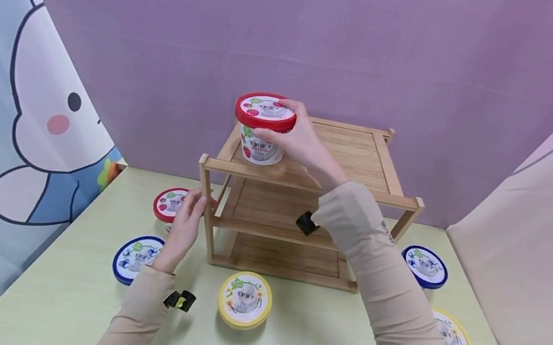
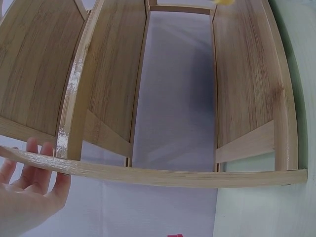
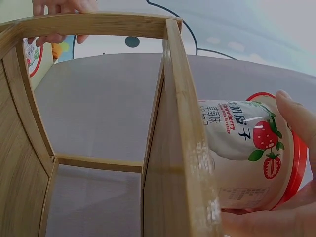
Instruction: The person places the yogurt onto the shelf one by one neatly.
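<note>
My right hand (image 1: pixel 302 141) grips a red-lidded strawberry tub (image 1: pixel 263 129) at the left end of the top shelf of a wooden three-tier rack (image 1: pixel 358 154). Thumb and fingers wrap round the tub (image 3: pixel 247 153) near its lid in the right wrist view. At the rack's left front post, my left hand (image 1: pixel 186 230) holds the side frame; in the left wrist view the fingers of this hand (image 2: pixel 34 192) curl over the wooden side bar (image 2: pixel 148 174). Behind the left hand stands another red-lidded tub (image 1: pixel 169 203), partly hidden.
A blue-lidded tub (image 1: pixel 137 259) stands left of the rack, and a yellow-lidded tub (image 1: pixel 245 301) in front of it. To the right are another blue-lidded tub (image 1: pixel 425 267) and a yellow-lidded tub (image 1: pixel 452 338), partly behind my right sleeve. A purple curtain (image 1: pixel 326 44) hangs behind.
</note>
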`<state>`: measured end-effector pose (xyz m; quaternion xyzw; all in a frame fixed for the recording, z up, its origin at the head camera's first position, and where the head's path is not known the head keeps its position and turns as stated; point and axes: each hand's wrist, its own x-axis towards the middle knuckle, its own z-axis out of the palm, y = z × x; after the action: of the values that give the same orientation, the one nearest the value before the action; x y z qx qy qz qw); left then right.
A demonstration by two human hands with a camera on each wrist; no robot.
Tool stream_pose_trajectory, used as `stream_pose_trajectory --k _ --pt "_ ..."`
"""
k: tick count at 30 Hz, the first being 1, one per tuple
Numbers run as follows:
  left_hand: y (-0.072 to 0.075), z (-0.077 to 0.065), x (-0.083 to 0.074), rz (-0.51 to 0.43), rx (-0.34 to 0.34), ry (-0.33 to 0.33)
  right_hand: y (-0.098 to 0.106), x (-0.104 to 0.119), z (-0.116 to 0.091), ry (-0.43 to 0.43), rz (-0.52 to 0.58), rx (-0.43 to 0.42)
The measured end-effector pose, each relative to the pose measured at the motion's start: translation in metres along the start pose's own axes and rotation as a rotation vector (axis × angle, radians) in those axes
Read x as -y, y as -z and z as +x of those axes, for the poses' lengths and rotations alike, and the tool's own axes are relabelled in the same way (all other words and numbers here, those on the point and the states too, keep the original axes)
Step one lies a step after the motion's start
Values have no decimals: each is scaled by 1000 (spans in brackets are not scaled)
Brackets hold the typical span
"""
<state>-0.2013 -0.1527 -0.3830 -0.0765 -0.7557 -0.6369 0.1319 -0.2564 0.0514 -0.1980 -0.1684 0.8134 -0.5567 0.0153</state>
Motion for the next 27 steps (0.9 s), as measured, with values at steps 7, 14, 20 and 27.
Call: stream_pose_trajectory --k 7,14,20,27 --pt "0 0 0 -20 0 -15 0 0 0 -5 -22 1" --pt "0 0 -1 -19 1 -9 -1 0 0 -4 -22 -4" --pt "0 -1 -1 -14 5 -8 -2 2 -7 7 -22 11" --pt "1 -1 0 0 -7 -16 -1 6 -19 28 -31 29"
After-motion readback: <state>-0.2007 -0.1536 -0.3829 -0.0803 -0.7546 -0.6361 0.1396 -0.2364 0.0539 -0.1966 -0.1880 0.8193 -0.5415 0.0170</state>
